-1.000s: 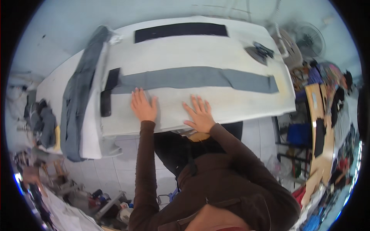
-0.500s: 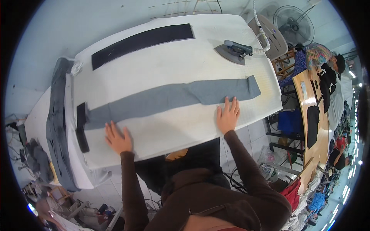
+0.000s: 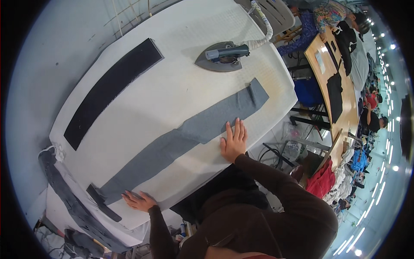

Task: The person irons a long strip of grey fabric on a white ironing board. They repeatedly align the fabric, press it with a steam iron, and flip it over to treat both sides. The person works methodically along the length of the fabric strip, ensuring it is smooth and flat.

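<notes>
A long grey fabric strip (image 3: 172,142) lies across the white padded ironing table (image 3: 181,64), rippled near its middle and turned up at its right end. My left hand (image 3: 139,201) rests by the near edge of the strip's left end, fingers spread. Farther right, my right hand (image 3: 234,140) lies flat with its fingertips on the strip's near edge. A narrow black piece (image 3: 103,203) lies across the strip's left end. Beyond the strip are a wide black fabric band (image 3: 114,88) and a steam iron (image 3: 222,56) lying on the table.
A white-wrapped hose (image 3: 264,32) runs from the iron past the table's far right corner. Grey fabric (image 3: 71,207) hangs along the left end. To the right, a person (image 3: 330,17) works at a wooden table (image 3: 315,56) with black pieces on it.
My view has turned, so the table now appears slanted. Both hands stay at the near edge of the grey strip, and the iron and black band keep their places on the table.
</notes>
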### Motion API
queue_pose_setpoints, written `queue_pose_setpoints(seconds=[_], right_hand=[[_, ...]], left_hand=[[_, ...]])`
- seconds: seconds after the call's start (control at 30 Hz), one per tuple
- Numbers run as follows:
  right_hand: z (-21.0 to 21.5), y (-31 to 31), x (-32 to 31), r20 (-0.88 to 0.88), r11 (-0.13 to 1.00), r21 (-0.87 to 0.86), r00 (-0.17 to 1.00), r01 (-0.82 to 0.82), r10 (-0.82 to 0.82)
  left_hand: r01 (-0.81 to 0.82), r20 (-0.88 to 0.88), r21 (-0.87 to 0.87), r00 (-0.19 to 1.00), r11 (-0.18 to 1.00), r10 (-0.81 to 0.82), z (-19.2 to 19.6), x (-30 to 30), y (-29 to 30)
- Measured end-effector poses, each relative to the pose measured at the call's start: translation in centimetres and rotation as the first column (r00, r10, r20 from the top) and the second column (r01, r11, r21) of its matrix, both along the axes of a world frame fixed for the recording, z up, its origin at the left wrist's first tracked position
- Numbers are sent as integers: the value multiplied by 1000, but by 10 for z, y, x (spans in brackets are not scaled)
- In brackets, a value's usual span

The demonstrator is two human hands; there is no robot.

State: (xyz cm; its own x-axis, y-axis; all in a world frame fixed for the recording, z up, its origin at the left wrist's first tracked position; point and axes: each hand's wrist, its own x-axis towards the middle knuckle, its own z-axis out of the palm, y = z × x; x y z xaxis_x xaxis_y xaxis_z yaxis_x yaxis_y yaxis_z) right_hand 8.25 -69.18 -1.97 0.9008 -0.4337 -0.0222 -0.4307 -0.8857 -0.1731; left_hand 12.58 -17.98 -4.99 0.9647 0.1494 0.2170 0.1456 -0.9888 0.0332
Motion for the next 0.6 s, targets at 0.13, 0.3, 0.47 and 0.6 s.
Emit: queue_pose_setpoints(seconds=[0.13, 0.3, 0.47, 0.6], right_hand=[[-2, 1, -1, 8, 1000, -4, 1000, 0, 0], [-6, 0, -5, 76, 1000, 12, 997, -8, 7], [-9, 4, -16, 132, 1000, -6, 991, -27, 27], [-18, -14, -26, 335, 992, 111, 942, -58, 18]], left_hand=[[-20, 3, -12, 1000, 1000, 20, -3, 0, 1], [-2, 22, -46, 1000, 999, 3, -3, -5, 1], [-58, 109, -135, 991, 989, 73, -8, -13, 9], [-351, 77, -178, 926, 919, 369, -3, -14, 2]])
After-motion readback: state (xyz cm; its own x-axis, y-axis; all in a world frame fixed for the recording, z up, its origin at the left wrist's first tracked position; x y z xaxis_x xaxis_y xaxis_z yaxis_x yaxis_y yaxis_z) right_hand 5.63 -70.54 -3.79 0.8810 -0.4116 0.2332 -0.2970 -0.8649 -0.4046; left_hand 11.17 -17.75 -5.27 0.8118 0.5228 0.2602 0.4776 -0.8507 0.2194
